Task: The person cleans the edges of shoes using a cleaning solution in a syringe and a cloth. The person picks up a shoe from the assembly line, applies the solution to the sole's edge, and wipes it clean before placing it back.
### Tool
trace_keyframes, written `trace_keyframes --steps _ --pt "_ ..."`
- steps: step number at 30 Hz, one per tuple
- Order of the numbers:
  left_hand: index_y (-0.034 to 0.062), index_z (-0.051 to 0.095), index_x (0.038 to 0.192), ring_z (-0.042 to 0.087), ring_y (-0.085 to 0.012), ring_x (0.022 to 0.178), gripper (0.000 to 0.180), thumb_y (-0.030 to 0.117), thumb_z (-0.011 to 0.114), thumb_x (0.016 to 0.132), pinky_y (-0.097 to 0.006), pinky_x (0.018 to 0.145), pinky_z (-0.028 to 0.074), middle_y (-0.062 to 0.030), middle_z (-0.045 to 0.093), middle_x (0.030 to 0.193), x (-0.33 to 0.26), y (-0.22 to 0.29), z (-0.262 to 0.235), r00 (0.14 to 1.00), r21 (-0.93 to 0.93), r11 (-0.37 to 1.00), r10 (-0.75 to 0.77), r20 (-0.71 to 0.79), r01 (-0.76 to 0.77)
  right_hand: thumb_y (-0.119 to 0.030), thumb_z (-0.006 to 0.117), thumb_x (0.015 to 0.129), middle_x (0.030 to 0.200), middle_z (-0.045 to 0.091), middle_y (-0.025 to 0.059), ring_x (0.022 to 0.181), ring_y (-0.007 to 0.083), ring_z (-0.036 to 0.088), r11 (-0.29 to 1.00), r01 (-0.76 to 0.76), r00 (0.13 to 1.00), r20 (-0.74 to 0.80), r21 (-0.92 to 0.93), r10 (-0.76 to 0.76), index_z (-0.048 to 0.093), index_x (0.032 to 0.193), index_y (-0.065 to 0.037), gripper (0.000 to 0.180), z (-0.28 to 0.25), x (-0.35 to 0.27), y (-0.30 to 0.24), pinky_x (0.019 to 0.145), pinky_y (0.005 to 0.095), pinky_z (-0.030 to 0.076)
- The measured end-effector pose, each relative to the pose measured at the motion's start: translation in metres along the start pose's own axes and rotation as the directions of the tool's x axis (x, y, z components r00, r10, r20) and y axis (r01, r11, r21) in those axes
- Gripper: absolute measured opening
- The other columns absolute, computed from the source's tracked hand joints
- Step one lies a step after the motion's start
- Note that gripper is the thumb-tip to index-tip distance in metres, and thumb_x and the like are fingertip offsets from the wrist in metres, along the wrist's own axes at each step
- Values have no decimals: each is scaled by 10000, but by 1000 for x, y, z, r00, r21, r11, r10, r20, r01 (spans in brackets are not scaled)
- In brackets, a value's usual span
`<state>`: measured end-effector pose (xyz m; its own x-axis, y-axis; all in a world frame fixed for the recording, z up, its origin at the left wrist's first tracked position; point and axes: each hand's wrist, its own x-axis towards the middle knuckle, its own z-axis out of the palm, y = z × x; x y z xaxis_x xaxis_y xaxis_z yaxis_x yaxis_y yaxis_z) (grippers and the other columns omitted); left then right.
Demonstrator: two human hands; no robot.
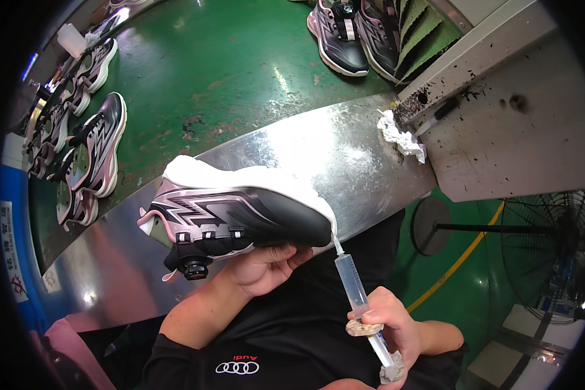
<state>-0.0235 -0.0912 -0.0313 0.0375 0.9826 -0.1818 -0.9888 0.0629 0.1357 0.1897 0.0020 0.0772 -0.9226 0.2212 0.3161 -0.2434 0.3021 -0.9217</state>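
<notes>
A black and pink sneaker [253, 214] lies on its side in the air over the metal edge of the table, its white sole upward and its toe to the right. My left hand [263, 270] is closed around it from below, some fingers hidden behind the upper. A clear plastic syringe [353, 281] is gripped in my right hand [396, 322], with wrapping around its flange and plunger end. The syringe's thin tip meets the toe where the sole joins the upper; whether anything flows out is too small to see.
The metal strip [370, 188] edges a green work surface [208, 71]. Several more sneakers [104, 149] stand at the left, and a pair [341, 39] at the back. Crumpled white paper [402, 136] and a black-handled tool [441, 116] lie at the right, near a fan [546, 240].
</notes>
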Motion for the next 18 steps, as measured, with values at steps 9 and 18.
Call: trace_keyframes --steps 9,18 --pt "80 565 1178 569 -182 1098 339 5 603 850 -310 939 481 -67 602 1173 3 1 4 999 -56 998 30 -12 -30 -596 751 617 1088 503 167 855 240 504 951 66 997 -8 -301 -71 423 1229 -13 906 18 -2 14 688 328 358" --pt "79 532 1214 571 -240 1107 417 181 667 833 -264 823 531 -107 593 1174 5 2 16 999 -2 999 32 -18 -32 -530 768 609 1044 513 115 773 248 507 882 121 989 -20 -455 -146 493 1158 -21 797 30 0 28 647 350 380"
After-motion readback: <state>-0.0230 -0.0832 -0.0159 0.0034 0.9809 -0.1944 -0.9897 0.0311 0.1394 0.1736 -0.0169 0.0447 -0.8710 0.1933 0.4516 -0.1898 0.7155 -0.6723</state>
